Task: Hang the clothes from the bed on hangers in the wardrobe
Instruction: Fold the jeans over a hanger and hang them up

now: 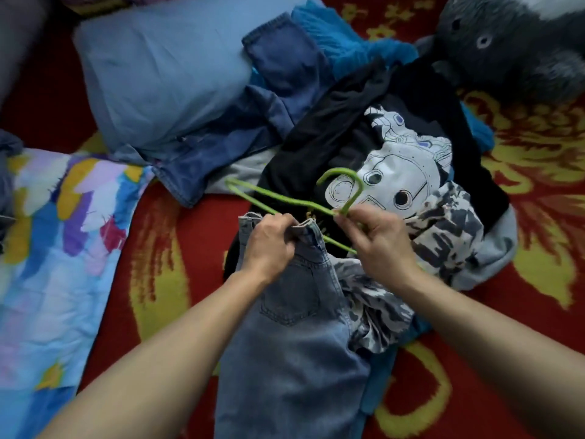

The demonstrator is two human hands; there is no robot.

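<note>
Green hanger (285, 201) at frame centre, right hand (376, 236) pinching its neck under the hook, likely to steady it. Its long axis runs upper left to lower right, hook curling toward the top. Left hand (272, 239) grips the jeans (294, 327) by the waistband, probably to thread them on; the legs trail to the bottom edge.

One wide-angle view, worn on the person's head, looks forward and steeply down onto the bed (177, 236) from close range, so the bed fills the frame to every edge. The left hand (272, 239) and right hand (376, 236) meet just below centre, with the forearms (158, 359) entering from the lower corners.
</note>
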